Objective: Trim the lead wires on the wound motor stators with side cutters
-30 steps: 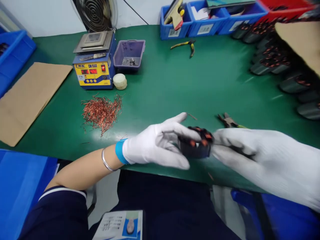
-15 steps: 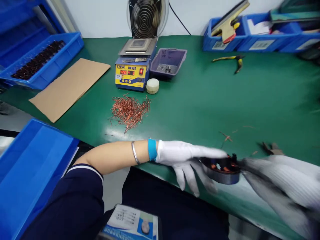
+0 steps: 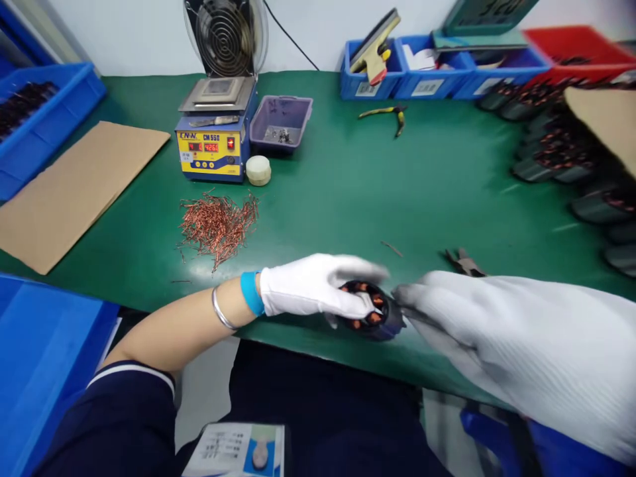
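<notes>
My left hand (image 3: 318, 288), in a white glove, is closed round a black motor stator (image 3: 381, 324) with copper windings inside its ring. The thumb reaches across the stator's open face. My right hand (image 3: 442, 311), gloved with a grey-smudged palm side, grips a slim dark tool (image 3: 437, 321) whose kind is blurred. Its tip lies close to the stator's right rim; whether it touches I cannot tell. Just beyond my right hand, cutting pliers (image 3: 464, 262) lie on the green table (image 3: 338, 199). A short wire piece (image 3: 392, 249) rests near them.
Copper wire clippings (image 3: 216, 225) are heaped before a blue and yellow solder pot (image 3: 213, 149). Beside it are a purple tray (image 3: 283, 126) and a round white tin (image 3: 258, 171). Yellow-handled cutters (image 3: 382, 112) lie near blue bins (image 3: 417, 83). Several stators (image 3: 551, 152) stand at right.
The view has swung right, bringing the group of stators into sight. The stator has tipped so that its wound face shows more, and my left hand now wraps it with the thumb across.
</notes>
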`<state>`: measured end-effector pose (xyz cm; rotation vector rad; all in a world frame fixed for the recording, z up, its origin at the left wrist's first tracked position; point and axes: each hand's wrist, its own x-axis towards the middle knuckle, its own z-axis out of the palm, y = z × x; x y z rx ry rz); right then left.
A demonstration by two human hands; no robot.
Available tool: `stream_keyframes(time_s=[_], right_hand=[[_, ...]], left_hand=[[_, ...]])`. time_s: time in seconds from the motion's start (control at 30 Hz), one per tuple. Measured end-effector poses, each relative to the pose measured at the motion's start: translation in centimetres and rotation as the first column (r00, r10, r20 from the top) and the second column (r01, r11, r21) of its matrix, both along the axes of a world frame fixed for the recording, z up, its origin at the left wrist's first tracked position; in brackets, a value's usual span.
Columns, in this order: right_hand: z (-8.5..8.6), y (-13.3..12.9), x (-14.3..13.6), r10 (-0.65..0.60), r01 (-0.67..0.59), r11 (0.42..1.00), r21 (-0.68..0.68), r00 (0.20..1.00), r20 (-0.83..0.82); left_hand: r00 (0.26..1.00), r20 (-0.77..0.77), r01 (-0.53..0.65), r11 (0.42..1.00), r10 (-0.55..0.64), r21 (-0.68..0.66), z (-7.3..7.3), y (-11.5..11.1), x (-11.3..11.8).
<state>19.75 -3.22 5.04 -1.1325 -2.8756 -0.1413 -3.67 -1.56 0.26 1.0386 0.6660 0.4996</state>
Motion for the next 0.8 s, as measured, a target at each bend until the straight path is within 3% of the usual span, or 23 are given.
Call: stream_keyframes(time_s=[0.03,0.1,0.17,0.3,0.37,0.4,0.47,0.5,0.57,0.63,0.7,0.8], right_hand=[[0.2,-0.1,-0.4,0.101,-0.101,0.994,0.037,0.995,0.011],[0.6,-0.3,-0.8,0.233,-0.236,0.967,0.100,0.972,0.041],[0.9,-0.6,-0.9,0.221,-0.230,0.963,0.139,0.972,0.082],[1.0,-0.4,-0.6,0.184,-0.198,0.971,0.134,0.977,0.109],[0.6,-0.1,-0.4,0.165,-0.169,0.983,0.078,0.985,0.056],[0.3,0.0,-0.4,0.131,-0.132,0.990,0.053,0.991,0.028],[-0.4,0.2,-0.5,0.013,-0.013,1.000,0.017,0.999,-0.037],[-0.8,0.1,-0.6,-0.054,0.053,0.998,-0.016,0.995,-0.088],[-1.7,-0.4,-0.8,-0.205,0.183,0.976,-0.115,0.951,-0.230],[-2.6,-1.4,-0.7,-0.327,0.263,0.942,-0.207,0.855,-0.402],[-3.5,-2.7,-0.2,-0.316,0.240,0.948,-0.210,0.791,-0.524],[-4.3,-4.1,0.9,-0.231,0.187,0.973,-0.139,0.844,-0.485]], left_hand=[[0.995,-0.034,0.101,0.993,-0.099,0.065,0.0,0.2,-0.2],[0.972,-0.162,0.208,0.948,-0.172,0.241,0.3,0.4,-0.5],[0.950,-0.257,0.265,0.892,-0.176,0.368,0.9,0.5,-0.7],[0.931,-0.270,0.337,0.866,-0.247,0.370,1.4,0.3,-0.7],[0.924,-0.371,0.285,0.816,-0.094,0.502,1.2,-0.2,-0.4],[0.903,-0.428,0.256,0.746,0.042,0.614,1.0,-0.4,-0.2],[0.818,-0.483,0.268,0.536,0.312,0.800,0.6,-0.9,0.2],[0.773,-0.490,0.306,0.440,0.403,0.844,0.4,-1.1,0.3],[0.700,-0.510,0.396,0.322,0.500,0.860,0.1,-1.3,0.4],[0.679,-0.514,0.441,0.268,0.525,0.856,-0.2,-1.4,0.5],[0.692,-0.507,0.444,0.250,0.514,0.860,-0.4,-1.4,0.6],[0.734,-0.508,0.443,0.249,0.450,0.861,-0.6,-1.6,0.7]])
